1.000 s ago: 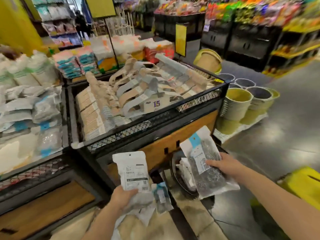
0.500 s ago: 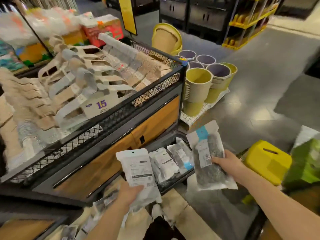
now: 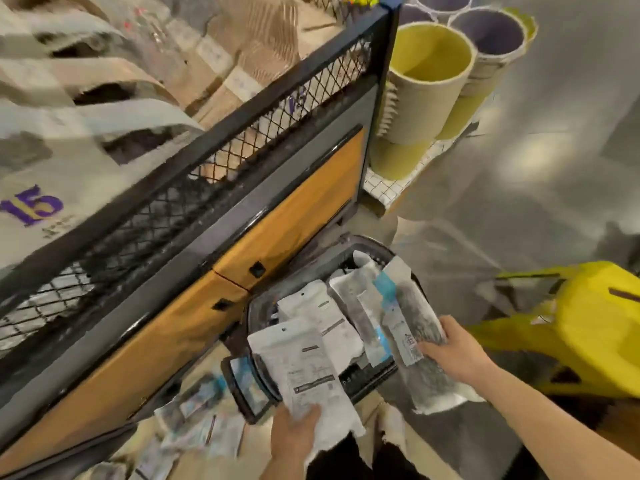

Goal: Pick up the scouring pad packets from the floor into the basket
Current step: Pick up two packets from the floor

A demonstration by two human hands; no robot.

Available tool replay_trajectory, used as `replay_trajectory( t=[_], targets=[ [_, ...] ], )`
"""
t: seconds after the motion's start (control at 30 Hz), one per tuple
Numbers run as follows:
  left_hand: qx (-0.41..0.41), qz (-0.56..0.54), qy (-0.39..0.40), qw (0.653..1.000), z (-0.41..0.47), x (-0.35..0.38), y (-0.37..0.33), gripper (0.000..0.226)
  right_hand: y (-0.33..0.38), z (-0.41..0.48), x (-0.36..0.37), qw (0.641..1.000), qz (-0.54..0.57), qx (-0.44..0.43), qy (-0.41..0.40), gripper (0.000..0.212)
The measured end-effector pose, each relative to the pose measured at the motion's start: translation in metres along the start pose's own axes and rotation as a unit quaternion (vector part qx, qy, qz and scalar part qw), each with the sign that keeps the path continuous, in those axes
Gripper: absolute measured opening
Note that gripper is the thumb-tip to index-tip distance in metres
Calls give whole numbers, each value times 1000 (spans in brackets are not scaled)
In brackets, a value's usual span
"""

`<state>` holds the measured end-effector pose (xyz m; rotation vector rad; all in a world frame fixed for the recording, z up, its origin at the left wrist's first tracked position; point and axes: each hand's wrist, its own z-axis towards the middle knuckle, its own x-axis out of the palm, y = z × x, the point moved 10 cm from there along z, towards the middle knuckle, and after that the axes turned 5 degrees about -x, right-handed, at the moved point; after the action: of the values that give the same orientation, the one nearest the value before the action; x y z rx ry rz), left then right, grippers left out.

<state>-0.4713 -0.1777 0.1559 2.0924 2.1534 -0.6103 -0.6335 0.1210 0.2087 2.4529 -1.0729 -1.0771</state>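
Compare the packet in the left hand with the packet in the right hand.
The left hand holds a white, opaque paper-like packet with printed text, while the right hand holds a clear plastic packet showing a dark grey scouring pad, with a blue-and-white label. Both are flat, elongated pouches held over the dark basket.

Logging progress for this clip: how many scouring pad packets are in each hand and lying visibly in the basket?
Left hand: 1 white packet
Right hand: 1 dark-filled packet
Lying in the basket: at least 3 packets, overlapping
Total: 5, not counting the blurred packets on the floor
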Motion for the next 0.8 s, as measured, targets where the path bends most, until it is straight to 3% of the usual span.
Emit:
replay_trajectory(
  t=[0.13,0.2,0.3,0.4,0.5,0.6,0.7,0.8],
  targets=[
    [-64,-15,-26,998,68,16,-3,62,-11,89,57,999,25,0,41,44],
    [-105,-56,-17,993,101,22,-3,52,-16,125,85,996,65,10,59,61],
    [-155,-83,-31,984,135,22,7,91,-25,164,117,995,68,9,69,60],
    [-148,-117,16,982,158,30,13,100,-22,185,141,991,81,-6,105,51],
    [-114,-141,53,982,172,37,9,87,-16,195,148,994,-1,-39,106,59],
    [-71,-135,91,984,175,49,1,108,-9,195,142,983,-142,-108,52,73],
    [-63,-140,64,986,177,54,-2,84,-5,187,143,960,-225,-161,51,76],
    [-54,-112,19,992,180,50,-2,65,-4,181,144,954,-236,-175,55,74]
  ],
)
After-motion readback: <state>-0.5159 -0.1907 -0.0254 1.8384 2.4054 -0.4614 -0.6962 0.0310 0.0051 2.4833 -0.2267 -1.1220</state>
